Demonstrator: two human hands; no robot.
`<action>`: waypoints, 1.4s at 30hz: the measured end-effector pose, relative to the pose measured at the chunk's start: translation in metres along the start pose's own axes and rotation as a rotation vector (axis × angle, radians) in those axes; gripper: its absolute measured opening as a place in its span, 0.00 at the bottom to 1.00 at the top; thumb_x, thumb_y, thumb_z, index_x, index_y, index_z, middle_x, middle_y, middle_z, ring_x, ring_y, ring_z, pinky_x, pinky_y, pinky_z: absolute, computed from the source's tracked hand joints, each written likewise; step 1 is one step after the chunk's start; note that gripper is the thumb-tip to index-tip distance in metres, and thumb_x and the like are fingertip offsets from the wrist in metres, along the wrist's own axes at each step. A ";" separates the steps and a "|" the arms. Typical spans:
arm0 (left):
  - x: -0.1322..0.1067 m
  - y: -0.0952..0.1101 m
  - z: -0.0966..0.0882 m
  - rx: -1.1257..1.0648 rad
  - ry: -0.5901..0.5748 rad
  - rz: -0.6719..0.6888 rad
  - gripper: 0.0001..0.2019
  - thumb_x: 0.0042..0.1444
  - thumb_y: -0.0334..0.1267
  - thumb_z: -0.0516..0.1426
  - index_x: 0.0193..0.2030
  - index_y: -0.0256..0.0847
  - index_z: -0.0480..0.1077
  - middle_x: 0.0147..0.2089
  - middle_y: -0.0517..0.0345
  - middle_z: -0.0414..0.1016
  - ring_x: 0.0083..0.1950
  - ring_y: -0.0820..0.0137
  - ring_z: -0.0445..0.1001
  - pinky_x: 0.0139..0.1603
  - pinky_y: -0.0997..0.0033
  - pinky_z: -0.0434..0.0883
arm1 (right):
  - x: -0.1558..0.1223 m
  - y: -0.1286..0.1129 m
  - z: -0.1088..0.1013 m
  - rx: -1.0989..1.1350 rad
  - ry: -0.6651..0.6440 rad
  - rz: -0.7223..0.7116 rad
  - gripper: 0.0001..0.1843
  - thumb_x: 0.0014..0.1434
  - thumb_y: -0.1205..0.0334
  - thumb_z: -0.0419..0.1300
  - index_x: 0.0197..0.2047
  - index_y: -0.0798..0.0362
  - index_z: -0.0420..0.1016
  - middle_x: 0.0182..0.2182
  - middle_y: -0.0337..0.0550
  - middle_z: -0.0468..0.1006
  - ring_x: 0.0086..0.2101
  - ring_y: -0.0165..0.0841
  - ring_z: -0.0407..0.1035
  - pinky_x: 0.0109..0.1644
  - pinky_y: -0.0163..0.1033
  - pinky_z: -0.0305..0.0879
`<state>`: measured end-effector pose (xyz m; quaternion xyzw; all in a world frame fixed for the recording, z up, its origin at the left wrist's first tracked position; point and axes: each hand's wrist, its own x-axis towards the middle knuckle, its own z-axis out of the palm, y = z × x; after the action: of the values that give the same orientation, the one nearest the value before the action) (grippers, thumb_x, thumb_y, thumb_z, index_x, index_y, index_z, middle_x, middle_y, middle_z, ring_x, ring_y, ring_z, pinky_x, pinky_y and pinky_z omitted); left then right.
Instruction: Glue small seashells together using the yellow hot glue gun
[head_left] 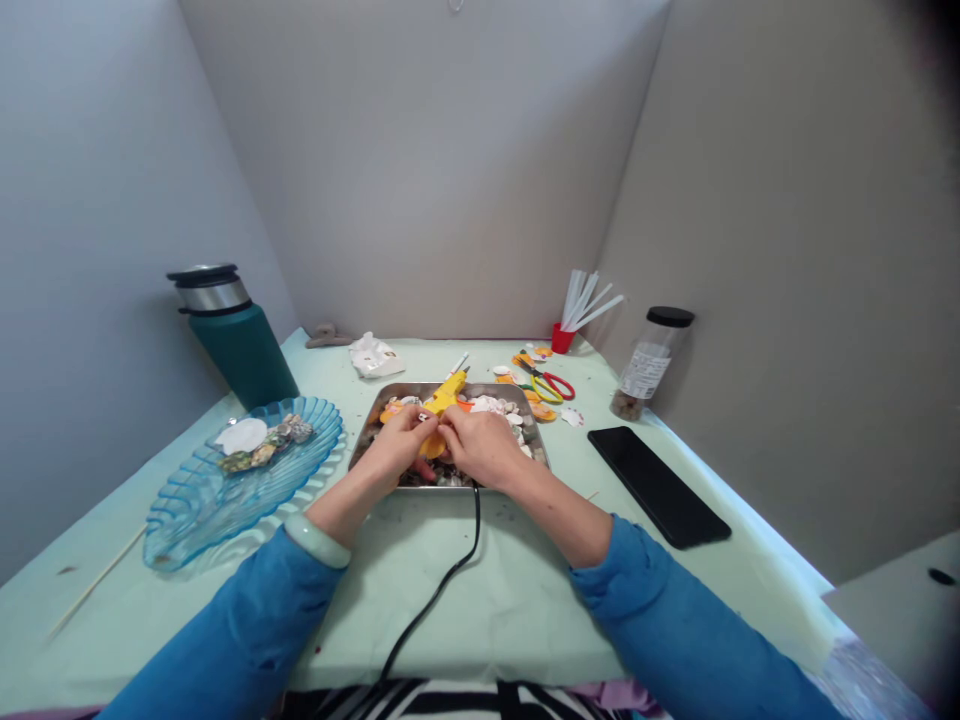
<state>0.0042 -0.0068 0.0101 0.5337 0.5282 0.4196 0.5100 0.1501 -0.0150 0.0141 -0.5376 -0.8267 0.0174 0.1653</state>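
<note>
- Far left: thin wooden stick [96, 581] lies flat on the pale green table cover [517, 590].
- Teal flask [238, 340] with a steel lid stands upright at the back left, against the wall.
- Blue glass dish [187, 505] is just in front of the flask and holds a small pile of shells at its far end.
- Left hand [399, 447] is over the metal tray [495, 386], with its fingers curled shut on the lower yellow part of the glue gun [445, 398].
- The glue gun is at tray centre, between both hands, nozzle pointing away from the person. Its black cord [457, 565] runs back over the near table edge.
- Right hand [486, 447] is fingertip to fingertip with the left and is also closed on the gun's lower part. How much each hand bears, I cannot tell.
- The tray is full of mixed shells.
- Scissors [553, 384] lie behind the tray to the right, with a red cup [561, 340] of white sticks beyond them.
- Black-lidded jar [649, 362] is upright near the right wall.
- Black phone [658, 486] lies flat, just right of the tray.
</note>
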 end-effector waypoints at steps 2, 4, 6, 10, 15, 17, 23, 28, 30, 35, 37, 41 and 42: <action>0.000 0.000 0.000 -0.004 -0.001 0.003 0.09 0.57 0.40 0.59 0.36 0.38 0.64 0.27 0.63 0.69 0.20 0.75 0.71 0.12 0.77 0.70 | 0.000 0.001 0.001 0.002 0.007 -0.005 0.18 0.70 0.55 0.44 0.48 0.53 0.72 0.39 0.48 0.81 0.39 0.39 0.75 0.40 0.38 0.60; 0.000 -0.001 0.000 -0.005 0.001 0.003 0.09 0.57 0.40 0.59 0.36 0.38 0.64 0.27 0.63 0.69 0.20 0.75 0.71 0.12 0.77 0.70 | 0.000 0.001 0.002 0.004 0.008 -0.011 0.18 0.70 0.55 0.44 0.48 0.53 0.72 0.39 0.48 0.81 0.39 0.39 0.75 0.40 0.38 0.60; 0.000 -0.002 0.000 -0.001 0.003 0.006 0.08 0.58 0.39 0.58 0.36 0.38 0.64 0.28 0.63 0.69 0.20 0.74 0.71 0.12 0.76 0.70 | 0.000 0.002 0.002 0.004 -0.002 -0.011 0.18 0.70 0.55 0.44 0.49 0.53 0.72 0.39 0.48 0.81 0.40 0.38 0.74 0.41 0.38 0.60; 0.001 -0.002 0.000 0.009 0.018 0.004 0.08 0.58 0.39 0.58 0.36 0.39 0.63 0.28 0.63 0.68 0.19 0.74 0.71 0.11 0.76 0.69 | 0.001 0.001 0.001 0.010 -0.017 -0.012 0.19 0.71 0.54 0.44 0.50 0.53 0.72 0.40 0.49 0.81 0.40 0.39 0.74 0.42 0.38 0.60; 0.001 -0.002 -0.001 0.025 0.018 -0.013 0.08 0.59 0.40 0.58 0.36 0.39 0.63 0.27 0.64 0.69 0.16 0.78 0.67 0.10 0.80 0.66 | 0.001 0.001 0.002 0.007 -0.005 -0.020 0.20 0.71 0.54 0.43 0.50 0.53 0.72 0.40 0.49 0.81 0.40 0.39 0.75 0.41 0.38 0.60; 0.001 -0.002 -0.002 0.029 0.017 -0.011 0.08 0.59 0.40 0.58 0.36 0.39 0.64 0.28 0.64 0.69 0.16 0.78 0.68 0.10 0.80 0.65 | 0.001 0.002 0.002 0.005 0.005 -0.027 0.20 0.71 0.53 0.43 0.49 0.53 0.73 0.39 0.48 0.81 0.40 0.39 0.75 0.40 0.38 0.60; 0.000 0.001 -0.001 0.018 0.029 -0.017 0.09 0.57 0.40 0.60 0.35 0.39 0.64 0.28 0.64 0.69 0.17 0.77 0.69 0.10 0.81 0.65 | 0.001 0.002 0.003 0.013 -0.004 -0.019 0.20 0.71 0.53 0.43 0.50 0.53 0.72 0.39 0.48 0.81 0.40 0.38 0.75 0.41 0.37 0.60; -0.001 0.001 -0.001 0.004 0.032 -0.007 0.09 0.57 0.39 0.59 0.35 0.39 0.64 0.26 0.64 0.67 0.18 0.75 0.69 0.11 0.77 0.68 | 0.000 0.001 0.001 0.009 0.004 -0.019 0.19 0.70 0.54 0.45 0.49 0.53 0.72 0.39 0.48 0.81 0.39 0.39 0.74 0.41 0.38 0.60; -0.001 0.001 -0.001 -0.010 0.029 -0.002 0.10 0.56 0.40 0.60 0.34 0.39 0.64 0.26 0.64 0.67 0.19 0.75 0.70 0.11 0.76 0.69 | 0.000 0.001 0.001 0.007 0.012 -0.024 0.18 0.70 0.55 0.44 0.49 0.53 0.72 0.38 0.48 0.81 0.39 0.39 0.75 0.40 0.38 0.60; -0.001 0.000 -0.002 -0.024 0.015 0.001 0.12 0.55 0.43 0.62 0.34 0.39 0.64 0.26 0.64 0.68 0.20 0.75 0.71 0.11 0.78 0.69 | 0.000 0.001 0.001 0.012 0.002 -0.027 0.18 0.71 0.55 0.44 0.49 0.54 0.72 0.39 0.48 0.81 0.40 0.38 0.75 0.41 0.38 0.60; 0.000 -0.001 -0.003 -0.009 0.015 0.002 0.12 0.56 0.43 0.61 0.35 0.39 0.65 0.27 0.64 0.68 0.19 0.75 0.70 0.11 0.79 0.68 | 0.000 0.001 0.001 0.020 -0.004 -0.028 0.18 0.71 0.55 0.44 0.49 0.54 0.72 0.39 0.49 0.81 0.40 0.38 0.74 0.42 0.38 0.60; 0.001 -0.002 -0.003 0.000 0.010 0.007 0.10 0.57 0.43 0.60 0.35 0.39 0.64 0.27 0.63 0.68 0.19 0.75 0.70 0.11 0.79 0.67 | -0.001 0.000 0.000 0.028 -0.007 -0.031 0.18 0.71 0.55 0.44 0.49 0.54 0.72 0.40 0.49 0.81 0.40 0.38 0.74 0.42 0.38 0.61; 0.001 -0.002 -0.003 0.001 0.011 0.005 0.10 0.58 0.42 0.60 0.35 0.39 0.64 0.27 0.63 0.68 0.19 0.75 0.70 0.11 0.79 0.67 | -0.001 0.000 0.000 0.029 -0.009 -0.032 0.19 0.71 0.55 0.44 0.50 0.54 0.72 0.40 0.49 0.81 0.40 0.38 0.74 0.42 0.38 0.61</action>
<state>0.0010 -0.0055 0.0081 0.5330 0.5297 0.4238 0.5057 0.1501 -0.0161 0.0142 -0.5219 -0.8354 0.0293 0.1698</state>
